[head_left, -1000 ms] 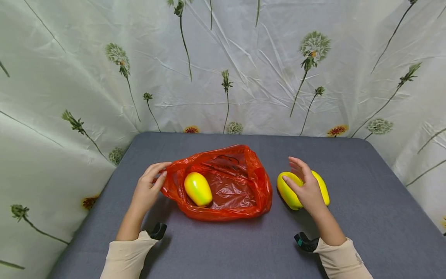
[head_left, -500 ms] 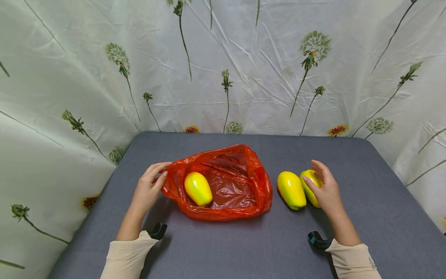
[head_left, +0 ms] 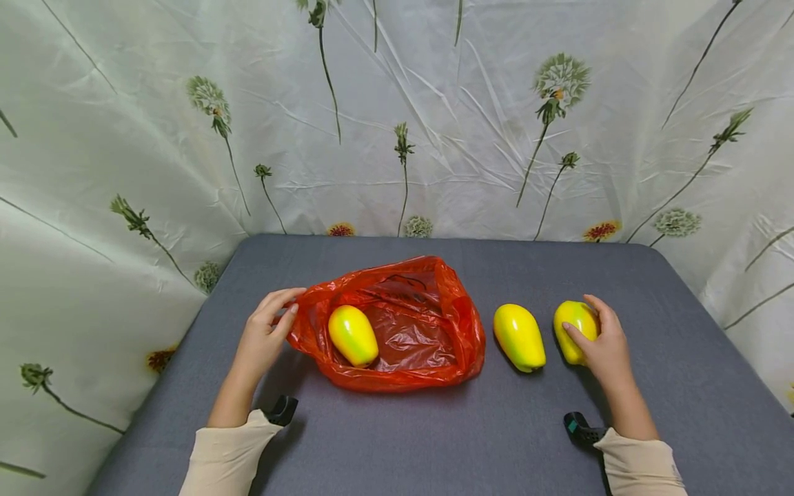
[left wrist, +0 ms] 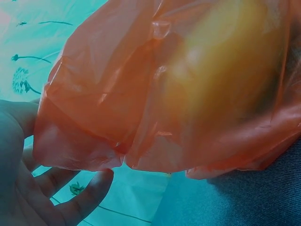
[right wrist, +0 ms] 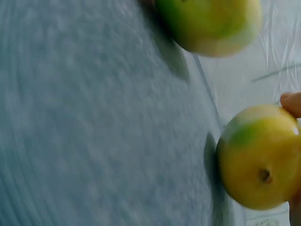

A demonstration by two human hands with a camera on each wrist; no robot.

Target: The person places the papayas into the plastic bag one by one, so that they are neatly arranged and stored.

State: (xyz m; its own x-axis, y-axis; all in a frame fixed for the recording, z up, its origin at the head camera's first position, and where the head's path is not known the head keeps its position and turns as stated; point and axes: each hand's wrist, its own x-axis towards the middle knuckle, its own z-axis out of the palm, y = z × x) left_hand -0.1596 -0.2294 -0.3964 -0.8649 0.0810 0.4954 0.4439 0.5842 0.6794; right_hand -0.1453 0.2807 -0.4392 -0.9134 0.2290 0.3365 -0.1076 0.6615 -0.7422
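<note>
A red plastic bag (head_left: 397, 382) lies with its mouth spread wide, and one yellow mango (head_left: 352, 336) sits inside at its left. My left hand (head_left: 259, 341) pinches the bag's left edge; in the left wrist view its thumb (left wrist: 96, 188) is at the rim with other fingers partly behind the plastic. Right of the bag, my right hand (head_left: 611, 351) grips a yellow-green mango (head_left: 572, 329) between thumb and fingers. In the right wrist view that mango (right wrist: 258, 165) shows its stem end. Another mango (head_left: 520, 337) lies between it and the bag, untouched.
Everything stands on a grey cloth-covered table (head_left: 397, 441). A pale curtain (head_left: 471, 138) printed with dandelions hangs behind and at the sides. Each wrist carries a black camera device, such as the right one (head_left: 579, 428).
My right hand has moved right, off the two mangoes lying together, and now holds the right one, which has shifted away from its neighbour. My left hand and the bag have not moved.
</note>
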